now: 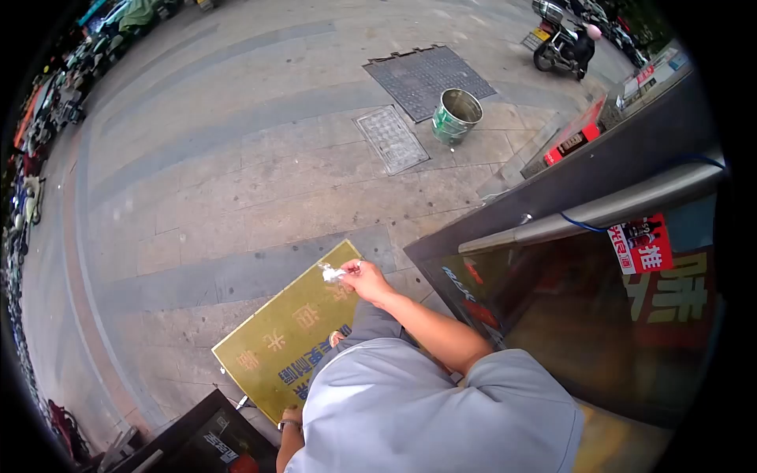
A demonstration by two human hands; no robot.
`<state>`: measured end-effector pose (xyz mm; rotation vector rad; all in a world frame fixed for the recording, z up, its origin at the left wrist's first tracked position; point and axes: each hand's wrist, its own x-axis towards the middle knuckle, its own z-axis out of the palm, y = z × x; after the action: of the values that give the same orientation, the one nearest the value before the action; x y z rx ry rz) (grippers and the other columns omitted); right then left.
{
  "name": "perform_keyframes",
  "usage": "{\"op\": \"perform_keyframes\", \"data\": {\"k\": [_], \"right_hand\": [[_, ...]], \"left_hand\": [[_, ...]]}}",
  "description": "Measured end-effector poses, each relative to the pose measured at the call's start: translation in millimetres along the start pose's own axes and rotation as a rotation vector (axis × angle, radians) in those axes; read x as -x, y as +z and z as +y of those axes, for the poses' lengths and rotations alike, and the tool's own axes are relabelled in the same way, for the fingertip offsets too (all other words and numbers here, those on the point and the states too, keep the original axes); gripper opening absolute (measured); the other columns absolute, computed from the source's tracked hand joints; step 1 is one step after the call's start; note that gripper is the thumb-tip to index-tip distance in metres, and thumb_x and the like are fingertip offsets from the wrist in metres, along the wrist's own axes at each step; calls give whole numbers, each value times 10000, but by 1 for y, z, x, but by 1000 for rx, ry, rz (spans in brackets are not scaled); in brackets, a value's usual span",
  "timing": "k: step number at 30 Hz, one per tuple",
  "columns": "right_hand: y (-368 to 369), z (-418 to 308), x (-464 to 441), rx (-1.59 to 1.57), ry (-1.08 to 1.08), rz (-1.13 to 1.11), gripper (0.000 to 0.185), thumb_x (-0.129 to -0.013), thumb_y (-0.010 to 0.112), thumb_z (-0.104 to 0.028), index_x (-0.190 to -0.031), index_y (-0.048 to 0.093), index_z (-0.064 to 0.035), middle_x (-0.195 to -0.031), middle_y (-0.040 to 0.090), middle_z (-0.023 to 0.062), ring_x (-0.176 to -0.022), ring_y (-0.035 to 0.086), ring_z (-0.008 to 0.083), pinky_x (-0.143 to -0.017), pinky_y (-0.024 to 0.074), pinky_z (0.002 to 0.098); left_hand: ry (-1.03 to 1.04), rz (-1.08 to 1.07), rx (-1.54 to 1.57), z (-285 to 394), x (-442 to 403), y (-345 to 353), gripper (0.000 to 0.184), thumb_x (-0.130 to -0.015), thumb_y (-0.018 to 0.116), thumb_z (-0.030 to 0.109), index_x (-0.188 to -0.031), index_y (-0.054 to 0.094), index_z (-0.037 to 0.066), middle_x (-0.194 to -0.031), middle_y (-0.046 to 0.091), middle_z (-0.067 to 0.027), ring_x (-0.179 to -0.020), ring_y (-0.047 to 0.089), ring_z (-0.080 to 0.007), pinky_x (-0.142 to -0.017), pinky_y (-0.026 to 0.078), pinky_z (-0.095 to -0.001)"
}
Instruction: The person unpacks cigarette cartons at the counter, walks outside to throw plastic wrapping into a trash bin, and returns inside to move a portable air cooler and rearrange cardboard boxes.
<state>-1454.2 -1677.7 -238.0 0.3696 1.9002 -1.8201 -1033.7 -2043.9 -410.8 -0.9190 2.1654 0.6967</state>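
Observation:
My right hand [365,280] is stretched out in front of me, thumb and fingers pinched on a crumpled white scrap [332,273]. Whether the scrap is tissue or thin plastic I cannot make out. Below it lies a yellow-green doormat [260,339] with orange and blue characters, at my feet. Down by my left side is my left hand [292,414], with a band on its wrist. It appears over the mat's near edge, its fingers mostly hidden, and nothing shows in it.
A glass door [552,315] with a metal bar handle [615,201] stands open on the right. Another door panel [213,437] is at lower left. Ahead on the pavement are a green metal bucket [456,130], utility covers [430,76] and a parked scooter [566,49].

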Motion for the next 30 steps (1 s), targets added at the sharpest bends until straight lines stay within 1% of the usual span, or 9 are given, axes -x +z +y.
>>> {"op": "perform_keyframes", "data": {"k": [4, 9, 11, 13, 14, 17, 19, 26, 30], "right_hand": [[-40, -29, -83, -87, 68, 112, 262, -874, 688, -61, -1116, 611, 3, -897, 646, 55, -697, 601, 117, -596, 495, 260], [-122, 12, -193, -491, 296, 398, 256, -872, 678, -50, -1107, 586, -9, -903, 634, 67, -713, 612, 148, -594, 545, 294], [-142, 24, -223, -439, 330, 442, 251, -872, 686, -60, -1098, 588, -12, -888, 636, 68, -705, 612, 150, -588, 548, 300], [-148, 33, -237, -391, 369, 485, 247, -871, 694, -71, -1088, 591, -16, -874, 637, 69, -697, 612, 151, -583, 551, 305], [-149, 35, -240, -344, 411, 476, 234, -870, 700, -80, -1072, 600, -17, -859, 642, 68, -689, 615, 152, -587, 554, 305], [-154, 39, -251, -223, 453, 435, 211, -863, 715, -99, -1034, 619, -24, -843, 652, 65, -677, 621, 153, -591, 558, 304], [-157, 42, -248, -104, 492, 379, 204, -850, 730, -115, -1008, 633, -31, -841, 661, 61, -673, 627, 150, -589, 559, 303], [-205, 44, -271, 156, 546, 371, 202, -823, 753, -119, -956, 617, -52, -788, 641, 48, -622, 605, 144, -547, 537, 302], [-249, 43, -320, 218, 492, 475, 188, -831, 744, -110, -950, 607, -59, -785, 637, 46, -598, 596, 145, -545, 534, 302]], "left_hand": [[-62, -150, 98, 47, 84, -11, 365, -964, 568, 318, -1196, 619, 41, -1064, 693, -128, -906, 669, -255, -783, 555, -417], [-91, -114, 307, 146, 92, -53, 317, -961, 589, 248, -1191, 613, 31, -1048, 691, -123, -882, 672, -238, -741, 563, -380], [-99, -72, 471, 198, 70, -76, 300, -960, 597, 220, -1189, 611, 26, -1042, 690, -122, -872, 674, -231, -724, 566, -365], [-152, -25, 812, 244, 45, -97, 284, -959, 606, 192, -1187, 608, 22, -1036, 689, -120, -862, 675, -224, -707, 570, -351], [-198, -11, 1086, 257, 30, -101, 282, -949, 616, 120, -1210, 583, 19, -1040, 683, -130, -808, 673, -206, -660, 562, -326], [-164, 3, 1155, 284, 1, -114, 288, -958, 614, 136, -1222, 566, 29, -1056, 676, -124, -790, 668, -193, -629, 549, -312], [-151, -18, 1203, 281, -10, -112, 244, -954, 608, 109, -1186, 595, 34, -978, 688, -116, -778, 667, -187, -600, 529, -288], [-17, -172, 278, 327, -96, -123, 281, -939, 614, 144, -1199, 597, 38, -971, 685, -105, -799, 661, -184, -635, 531, -304], [131, -212, 66, 395, -204, -179, 303, -931, 618, 164, -1207, 598, 40, -967, 684, -98, -811, 657, -181, -655, 532, -313]]}}
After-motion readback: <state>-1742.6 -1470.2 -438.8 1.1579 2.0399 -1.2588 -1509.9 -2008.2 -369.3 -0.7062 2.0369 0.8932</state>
